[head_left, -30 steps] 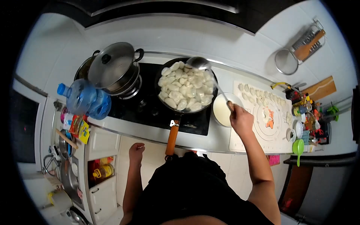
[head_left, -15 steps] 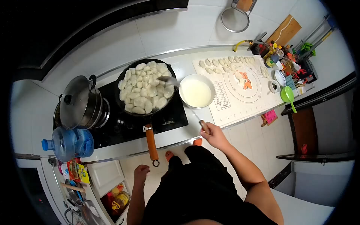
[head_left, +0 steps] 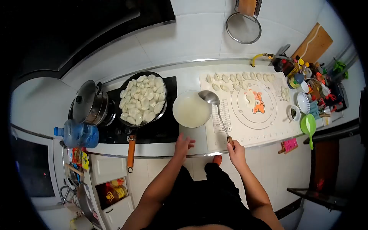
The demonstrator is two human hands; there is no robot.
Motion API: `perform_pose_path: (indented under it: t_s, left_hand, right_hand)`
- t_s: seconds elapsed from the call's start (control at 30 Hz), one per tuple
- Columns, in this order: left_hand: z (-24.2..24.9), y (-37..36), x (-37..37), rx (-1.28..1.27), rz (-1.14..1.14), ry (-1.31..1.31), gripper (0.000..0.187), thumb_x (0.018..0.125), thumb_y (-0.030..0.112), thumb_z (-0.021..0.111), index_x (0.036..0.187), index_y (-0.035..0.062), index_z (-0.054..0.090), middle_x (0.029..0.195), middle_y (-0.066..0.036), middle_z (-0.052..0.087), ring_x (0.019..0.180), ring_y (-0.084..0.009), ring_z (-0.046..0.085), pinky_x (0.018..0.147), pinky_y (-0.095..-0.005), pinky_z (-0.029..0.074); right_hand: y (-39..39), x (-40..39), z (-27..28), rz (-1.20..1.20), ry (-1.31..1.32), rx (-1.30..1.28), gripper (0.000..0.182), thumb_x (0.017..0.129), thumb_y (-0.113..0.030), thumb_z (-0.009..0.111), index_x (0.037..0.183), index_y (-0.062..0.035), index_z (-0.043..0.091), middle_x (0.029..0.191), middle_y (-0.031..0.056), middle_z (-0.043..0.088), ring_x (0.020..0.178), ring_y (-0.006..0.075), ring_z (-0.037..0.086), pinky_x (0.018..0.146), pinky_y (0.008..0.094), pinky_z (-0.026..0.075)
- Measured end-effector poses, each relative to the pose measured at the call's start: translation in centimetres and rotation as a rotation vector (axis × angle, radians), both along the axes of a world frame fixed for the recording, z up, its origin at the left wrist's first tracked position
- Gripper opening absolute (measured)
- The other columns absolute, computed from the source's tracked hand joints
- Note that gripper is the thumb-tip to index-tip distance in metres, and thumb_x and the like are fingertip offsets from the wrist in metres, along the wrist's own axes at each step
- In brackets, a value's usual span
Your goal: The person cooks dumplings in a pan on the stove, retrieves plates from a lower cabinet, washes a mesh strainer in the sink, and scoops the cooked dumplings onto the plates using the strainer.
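Observation:
My right hand (head_left: pixel 237 153) grips the wooden handle of a metal ladle (head_left: pixel 209 97). The ladle's head is over the right rim of a white bowl (head_left: pixel 174 117) that holds cloudy, whitish liquid. My left hand (head_left: pixel 184 146) is held near the counter edge just below the bowl, fingers apart, with nothing in it. Left of the bowl, a black frying pan (head_left: pixel 165 106) is heaped with pale dumplings (head_left: pixel 142 99) on the stove, its orange-brown handle pointing toward me.
Uncooked-looking dumplings (head_left: pixel 237 78) line the top of a white pastry mat (head_left: pixel 237 130) on the right. Beyond are a green ladle-like scoop (head_left: pixel 308 124), small bowls and bottles. A lidded steel pot (head_left: pixel 91 111) and a blue water jug (head_left: pixel 76 134) stand on the left.
The ladle has gone from over the pan to the bowl's right rim, with my right hand shifting rightward. My left hand has come up from below to the counter edge. The camera view has shifted.

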State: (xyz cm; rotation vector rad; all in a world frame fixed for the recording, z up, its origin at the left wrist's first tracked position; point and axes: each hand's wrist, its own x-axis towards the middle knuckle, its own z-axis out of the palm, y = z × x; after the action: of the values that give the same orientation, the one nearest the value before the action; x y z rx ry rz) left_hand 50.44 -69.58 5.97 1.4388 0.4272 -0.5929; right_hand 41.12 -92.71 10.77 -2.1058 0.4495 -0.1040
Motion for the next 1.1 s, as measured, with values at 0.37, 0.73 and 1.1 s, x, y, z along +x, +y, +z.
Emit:
perform_pose_path:
  t_s: [0.37,0.73,1.1]
  left_hand:
    - [-1.8,-7.6,4.2,0.036,0.473,-0.08,0.057,0.095,0.008,0.034,0.142,0.0213,0.004,0.104,-0.013,0.055,0.07,-0.0167,0.06,0.061,-0.0292,0.049]
    - [-1.7,-8.3,10.6,0.078,0.454,-0.174,0.056,0.093,0.002,0.033,0.14,0.0221,0.01,0.102,-0.013,0.054,0.068,-0.0158,0.058,0.058,-0.0282,0.047]
    - [-3.3,-9.4,19.5,0.08,0.462,-0.294,0.063,0.091,0.003,0.04,0.142,0.0125,0.005,0.106,-0.016,0.053,0.066,-0.0179,0.061,0.055,-0.029,0.051]
  right_hand:
    - [-5.2,2.5,-4.3,0.174,0.013,-0.068,0.024,0.084,-0.023,0.057,0.081,0.0003,0.051,0.06,0.0189,0.055,0.054,0.0353,0.055,0.05,0.0406,0.041]
    - [-6.4,8.4,-8.2,0.225,-0.054,-0.324,0.024,0.081,-0.026,0.061,0.083,-0.0051,0.049,0.061,0.0163,0.058,0.054,0.0359,0.056,0.047,0.0444,0.043]
    - [-5.2,15.9,-10.0,0.231,-0.187,-0.439,0.024,0.079,-0.024,0.063,0.082,-0.0061,0.048,0.063,0.0111,0.057,0.054,0.0303,0.055,0.045,0.0406,0.041]
